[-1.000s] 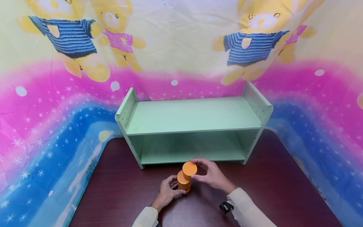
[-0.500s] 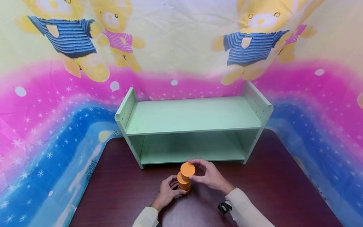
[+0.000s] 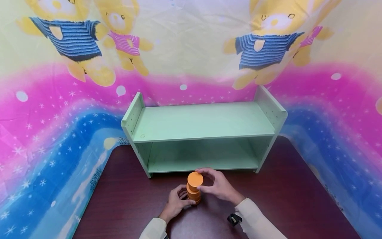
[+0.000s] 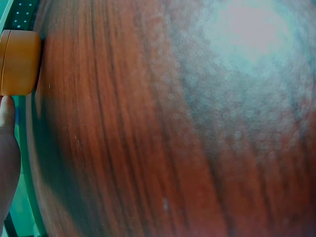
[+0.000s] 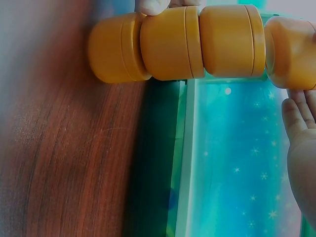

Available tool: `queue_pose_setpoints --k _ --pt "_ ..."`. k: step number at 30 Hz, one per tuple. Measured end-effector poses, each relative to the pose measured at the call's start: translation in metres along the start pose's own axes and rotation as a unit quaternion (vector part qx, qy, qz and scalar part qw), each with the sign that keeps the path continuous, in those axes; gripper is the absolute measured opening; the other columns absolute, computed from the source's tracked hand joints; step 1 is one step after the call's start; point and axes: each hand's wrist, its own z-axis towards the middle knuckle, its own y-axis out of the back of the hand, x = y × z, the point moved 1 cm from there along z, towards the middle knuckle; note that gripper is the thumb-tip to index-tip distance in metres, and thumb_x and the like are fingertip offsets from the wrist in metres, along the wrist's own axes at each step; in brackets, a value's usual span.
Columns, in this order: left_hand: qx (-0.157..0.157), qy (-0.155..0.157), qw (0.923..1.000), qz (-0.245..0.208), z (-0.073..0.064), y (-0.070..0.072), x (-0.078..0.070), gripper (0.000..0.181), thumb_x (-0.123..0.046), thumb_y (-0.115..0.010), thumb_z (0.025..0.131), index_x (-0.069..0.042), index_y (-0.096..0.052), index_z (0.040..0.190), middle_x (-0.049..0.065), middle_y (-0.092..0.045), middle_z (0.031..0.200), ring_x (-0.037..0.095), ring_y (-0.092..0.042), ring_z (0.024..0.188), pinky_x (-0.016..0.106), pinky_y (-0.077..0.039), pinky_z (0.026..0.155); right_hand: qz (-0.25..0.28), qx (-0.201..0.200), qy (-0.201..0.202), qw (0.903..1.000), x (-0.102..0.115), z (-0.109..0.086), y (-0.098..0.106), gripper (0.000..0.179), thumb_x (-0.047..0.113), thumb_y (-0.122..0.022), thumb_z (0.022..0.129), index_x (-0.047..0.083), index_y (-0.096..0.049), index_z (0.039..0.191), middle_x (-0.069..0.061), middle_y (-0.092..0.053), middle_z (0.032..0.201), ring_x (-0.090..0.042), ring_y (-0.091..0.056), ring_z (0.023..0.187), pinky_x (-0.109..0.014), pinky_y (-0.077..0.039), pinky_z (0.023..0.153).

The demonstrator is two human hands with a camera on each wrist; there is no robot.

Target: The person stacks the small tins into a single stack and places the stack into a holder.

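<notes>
In the head view a stack of small orange lidded jars (image 3: 194,195) stands on the table in front of the shelf. My left hand (image 3: 175,201) holds the stack low down from the left, fingers behind and thumb in front. My right hand (image 3: 219,186) pinches another orange jar (image 3: 195,179) between thumb and fingers, close over the stack top. Seen by the right wrist camera, three stacked jars (image 5: 170,44) lie in a row across the picture, and the held jar (image 5: 289,54) sits slightly tilted at their upper end. The left wrist view catches one jar (image 4: 20,61) above a fingertip.
A pale green two-tier shelf (image 3: 203,121) stands just behind the hands on the dark red-brown table (image 3: 125,202). A cloth backdrop printed with bears (image 3: 191,49) surrounds the table at the back and sides.
My right hand has moved slightly left and a little down, bringing its jar over the stack. The left hand and the stack have stayed in place.
</notes>
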Motion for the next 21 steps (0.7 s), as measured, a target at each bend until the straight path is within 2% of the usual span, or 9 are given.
queue_pose_setpoints --k 5,13,21 --pt "0.0 0.003 1.0 0.001 -0.0018 -0.001 -0.0063 0.053 0.003 -0.08 0.068 0.002 -0.057 0.115 0.013 -0.061 0.114 0.031 -0.056 0.109 0.032 -0.048 0.094 0.0 0.002 0.003 1.0 -0.0002 0.0006 -0.0014 0.046 0.002 -0.074 0.078 -0.005 -0.054 0.119 -0.018 -0.057 0.121 -0.03 -0.053 0.114 -0.039 -0.043 0.099" --pt "-0.003 0.005 1.0 0.002 -0.0015 -0.0011 -0.0053 0.053 0.001 -0.081 0.068 0.001 -0.057 0.115 0.013 -0.061 0.114 0.031 -0.056 0.109 0.031 -0.048 0.094 -0.014 0.0 0.01 0.9999 -0.0007 0.0005 -0.004 0.046 0.004 -0.076 0.077 -0.005 -0.055 0.117 -0.017 -0.058 0.121 -0.03 -0.054 0.113 -0.038 -0.043 0.099" --pt "-0.003 0.005 1.0 0.003 -0.0016 -0.0009 -0.0052 0.053 0.002 -0.081 0.067 0.002 -0.057 0.115 0.014 -0.06 0.114 0.031 -0.056 0.11 0.031 -0.048 0.094 0.003 0.002 0.001 1.0 -0.0005 0.0002 -0.0051 0.046 0.002 -0.075 0.076 -0.006 -0.055 0.117 -0.017 -0.058 0.121 -0.031 -0.053 0.114 -0.042 -0.042 0.1"
